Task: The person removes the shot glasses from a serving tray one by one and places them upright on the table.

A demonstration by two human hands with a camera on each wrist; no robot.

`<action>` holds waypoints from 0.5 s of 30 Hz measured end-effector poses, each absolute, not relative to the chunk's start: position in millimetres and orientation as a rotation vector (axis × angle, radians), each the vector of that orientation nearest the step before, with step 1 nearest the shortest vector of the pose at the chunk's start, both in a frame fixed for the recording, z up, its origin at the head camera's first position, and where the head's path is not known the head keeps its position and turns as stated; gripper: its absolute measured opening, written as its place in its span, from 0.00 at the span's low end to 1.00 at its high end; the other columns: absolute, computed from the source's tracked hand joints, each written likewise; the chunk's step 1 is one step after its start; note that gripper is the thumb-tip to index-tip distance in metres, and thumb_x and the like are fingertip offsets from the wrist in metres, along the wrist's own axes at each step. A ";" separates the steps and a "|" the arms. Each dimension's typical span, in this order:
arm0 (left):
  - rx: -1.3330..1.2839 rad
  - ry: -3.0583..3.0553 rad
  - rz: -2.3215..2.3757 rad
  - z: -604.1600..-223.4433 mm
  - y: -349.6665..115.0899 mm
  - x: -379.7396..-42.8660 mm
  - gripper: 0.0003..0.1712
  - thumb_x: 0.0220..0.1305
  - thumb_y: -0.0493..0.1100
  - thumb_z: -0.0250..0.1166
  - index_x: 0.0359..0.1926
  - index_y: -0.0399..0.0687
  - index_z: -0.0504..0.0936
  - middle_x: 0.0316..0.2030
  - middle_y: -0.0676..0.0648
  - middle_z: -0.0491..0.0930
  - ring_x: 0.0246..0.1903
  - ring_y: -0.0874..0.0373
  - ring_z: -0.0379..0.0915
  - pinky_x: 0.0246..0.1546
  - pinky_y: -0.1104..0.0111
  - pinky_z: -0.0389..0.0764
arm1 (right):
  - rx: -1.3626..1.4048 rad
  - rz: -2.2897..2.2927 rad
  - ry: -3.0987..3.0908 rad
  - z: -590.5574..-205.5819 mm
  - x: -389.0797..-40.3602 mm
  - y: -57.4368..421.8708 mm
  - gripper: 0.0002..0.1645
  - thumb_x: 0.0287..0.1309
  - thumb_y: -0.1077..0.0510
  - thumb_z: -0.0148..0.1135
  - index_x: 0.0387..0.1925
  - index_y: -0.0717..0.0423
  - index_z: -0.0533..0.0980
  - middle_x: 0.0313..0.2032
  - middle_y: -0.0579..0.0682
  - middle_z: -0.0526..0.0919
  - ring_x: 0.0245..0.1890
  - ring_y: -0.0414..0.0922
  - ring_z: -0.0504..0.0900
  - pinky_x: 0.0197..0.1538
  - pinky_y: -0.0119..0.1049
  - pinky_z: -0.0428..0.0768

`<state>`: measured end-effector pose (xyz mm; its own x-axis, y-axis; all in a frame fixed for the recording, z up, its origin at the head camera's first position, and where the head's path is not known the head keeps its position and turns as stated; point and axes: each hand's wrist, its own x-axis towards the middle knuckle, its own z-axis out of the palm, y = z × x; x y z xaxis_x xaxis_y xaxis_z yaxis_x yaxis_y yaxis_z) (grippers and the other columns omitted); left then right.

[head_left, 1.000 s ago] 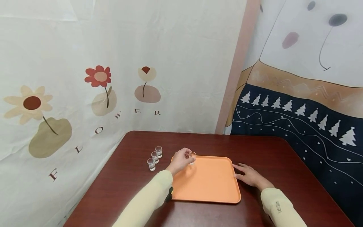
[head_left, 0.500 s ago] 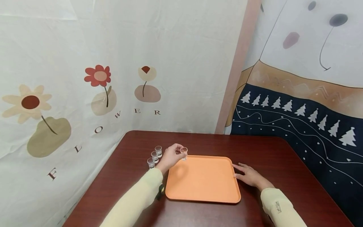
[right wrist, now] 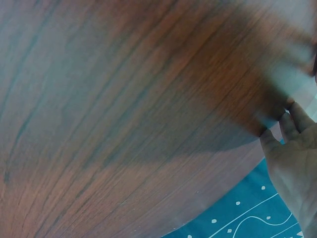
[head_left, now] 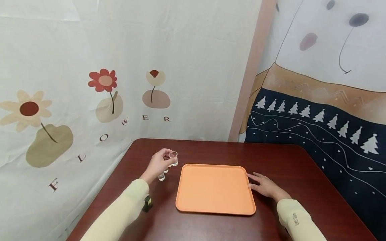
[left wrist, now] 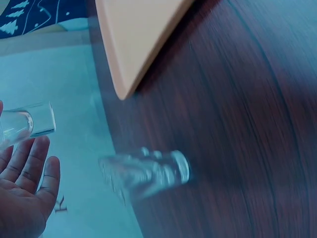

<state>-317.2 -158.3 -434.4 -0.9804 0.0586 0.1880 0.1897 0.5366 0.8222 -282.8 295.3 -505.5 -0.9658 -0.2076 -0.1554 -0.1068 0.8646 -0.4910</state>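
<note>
My left hand (head_left: 157, 164) pinches a small clear shot glass (head_left: 174, 158) at the left of the table, well off the tray. In the left wrist view the held shot glass (left wrist: 40, 120) appears raised off the table. Partly hidden behind that hand stands a row of like shot glasses (head_left: 161, 176); their row (left wrist: 148, 173) looks blurred in the left wrist view. An orange rectangular tray (head_left: 215, 189) lies flat with nothing on it. My right hand (head_left: 266, 186) lies at the tray's right rim, fingers extended and fingertips at the edge.
A dark red wooden table (head_left: 220, 152) carries everything. Behind it hangs a pale curtain (head_left: 193, 67) with flower prints. A navy patterned cloth (head_left: 313, 137) runs along the right side.
My left hand has moved left with the shot glass, from above the tray to beside the row of glasses. The right hand keeps its place at the tray's edge.
</note>
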 end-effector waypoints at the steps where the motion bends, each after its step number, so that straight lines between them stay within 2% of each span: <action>1: -0.209 -2.634 -1.426 -432.8 -163.2 -315.4 0.20 0.62 0.45 0.70 0.52 0.43 0.78 0.41 0.48 0.83 0.44 0.52 0.79 0.43 0.60 0.80 | -0.240 -0.728 2.834 -505.2 -282.7 295.3 0.38 0.65 0.42 0.61 0.72 0.52 0.66 0.69 0.71 0.60 0.68 0.73 0.56 0.62 0.72 0.59; 4: -0.205 -2.631 -1.399 -429.0 -177.4 -310.0 0.20 0.62 0.46 0.70 0.52 0.43 0.78 0.41 0.48 0.83 0.44 0.52 0.78 0.45 0.60 0.78 | -0.231 -0.728 2.830 -504.5 -282.3 295.1 0.38 0.65 0.41 0.61 0.72 0.52 0.66 0.70 0.70 0.59 0.68 0.73 0.56 0.62 0.73 0.58; 15: -0.171 -2.611 -1.380 -434.3 -220.3 -288.1 0.22 0.62 0.47 0.71 0.52 0.39 0.78 0.40 0.46 0.84 0.42 0.53 0.79 0.39 0.67 0.78 | -0.236 -0.715 2.828 -504.6 -282.5 294.3 0.38 0.66 0.41 0.61 0.72 0.52 0.66 0.70 0.71 0.59 0.68 0.73 0.56 0.62 0.73 0.58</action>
